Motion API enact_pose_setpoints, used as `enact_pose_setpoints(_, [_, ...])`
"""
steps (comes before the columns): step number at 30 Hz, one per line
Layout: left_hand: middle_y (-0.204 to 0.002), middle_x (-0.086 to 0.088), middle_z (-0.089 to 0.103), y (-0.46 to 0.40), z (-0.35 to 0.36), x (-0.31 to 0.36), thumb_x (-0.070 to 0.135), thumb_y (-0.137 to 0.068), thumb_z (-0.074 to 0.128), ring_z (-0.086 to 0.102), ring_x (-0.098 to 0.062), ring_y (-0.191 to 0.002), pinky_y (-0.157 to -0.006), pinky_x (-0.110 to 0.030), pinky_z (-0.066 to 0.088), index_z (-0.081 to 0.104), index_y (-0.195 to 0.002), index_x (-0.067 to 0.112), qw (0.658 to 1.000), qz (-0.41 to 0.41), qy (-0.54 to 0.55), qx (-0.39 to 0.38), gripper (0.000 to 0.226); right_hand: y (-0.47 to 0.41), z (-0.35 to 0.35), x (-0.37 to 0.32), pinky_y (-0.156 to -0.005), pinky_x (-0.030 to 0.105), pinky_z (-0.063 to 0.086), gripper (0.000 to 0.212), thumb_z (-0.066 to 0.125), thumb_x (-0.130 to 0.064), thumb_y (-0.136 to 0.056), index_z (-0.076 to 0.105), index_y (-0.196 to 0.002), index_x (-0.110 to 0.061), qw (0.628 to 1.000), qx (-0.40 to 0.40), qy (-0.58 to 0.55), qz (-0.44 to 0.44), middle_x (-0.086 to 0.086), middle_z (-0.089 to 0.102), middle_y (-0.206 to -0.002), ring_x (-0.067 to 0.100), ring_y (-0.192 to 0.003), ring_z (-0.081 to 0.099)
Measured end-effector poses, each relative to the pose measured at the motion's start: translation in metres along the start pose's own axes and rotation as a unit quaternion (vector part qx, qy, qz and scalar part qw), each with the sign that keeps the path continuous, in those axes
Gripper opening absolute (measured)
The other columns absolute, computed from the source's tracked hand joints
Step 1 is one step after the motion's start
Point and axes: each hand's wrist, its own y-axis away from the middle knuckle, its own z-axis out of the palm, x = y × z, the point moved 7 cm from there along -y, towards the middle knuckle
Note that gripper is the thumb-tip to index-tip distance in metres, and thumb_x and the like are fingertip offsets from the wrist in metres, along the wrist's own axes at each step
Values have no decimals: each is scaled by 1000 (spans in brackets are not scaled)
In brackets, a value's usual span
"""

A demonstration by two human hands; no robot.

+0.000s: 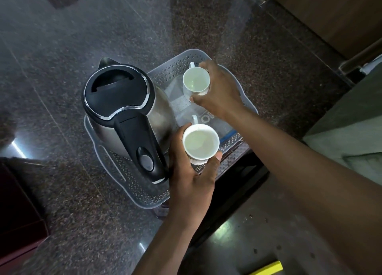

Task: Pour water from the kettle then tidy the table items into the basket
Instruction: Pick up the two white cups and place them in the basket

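Note:
A steel kettle (126,111) with a black lid and handle stands in the left half of a grey perforated plastic basket (231,148) on the dark granite table. My left hand (192,175) grips a white cup (200,141) holding water, over the basket's near right part beside the kettle. My right hand (219,88) holds a second white cup (196,82) with water by its rim, over the basket's far right corner. Whether either cup touches the basket floor is unclear.
A clear plastic packet (184,105) lies on the basket floor under the cups. The speckled granite table (82,47) spreads to the left and far side. Its near edge (237,181) runs just right of the basket. A dark red object (18,212) sits at the lower left.

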Motion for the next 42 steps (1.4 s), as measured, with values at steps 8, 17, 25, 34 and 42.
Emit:
enact_pose_setpoints(8, [-149,-5,59,-5,5,5,21,-84,82,59,-30,-139,-120,-56,47,51,-153,16,1000,5,6,14,75,44,-33,17,-104,47,57,82,89,-24,-79,46,-148,-24,992,9,-119,47,5,63,-138,23,-119,67])
enact_pose_setpoints(17, [-138,-8,69,-19,14,7,7,-80,88,70,-30,-127,-107,-56,59,57,-145,11,999,36,14,31,72,127,-46,8,-95,32,63,56,85,-45,-78,68,-129,-27,963,-78,-252,59,-11,75,-117,3,-107,73])
enact_pose_setpoints(25, [-128,-9,71,-19,25,16,-1,-79,80,72,-10,-114,-96,-22,55,62,-137,7,996,82,14,18,62,145,-50,-4,-94,40,59,61,89,-39,-79,60,-131,-27,989,-40,-142,26,-12,69,-121,11,-111,67])
enact_pose_setpoints(34, [-166,1,51,-20,25,5,21,-78,98,49,-10,-155,-126,-34,41,33,-168,16,992,25,-121,-41,111,121,-55,3,-95,47,56,63,88,-39,-76,61,-131,-22,995,38,-72,51,2,71,-123,25,-113,68])
enact_pose_setpoints(42, [-173,4,43,-15,30,0,38,-92,87,36,-8,-159,-131,-35,32,35,-170,25,963,-30,-238,-123,95,77,-44,18,-82,31,46,65,84,-43,-76,61,-132,-18,992,99,12,74,4,64,-127,25,-111,64])
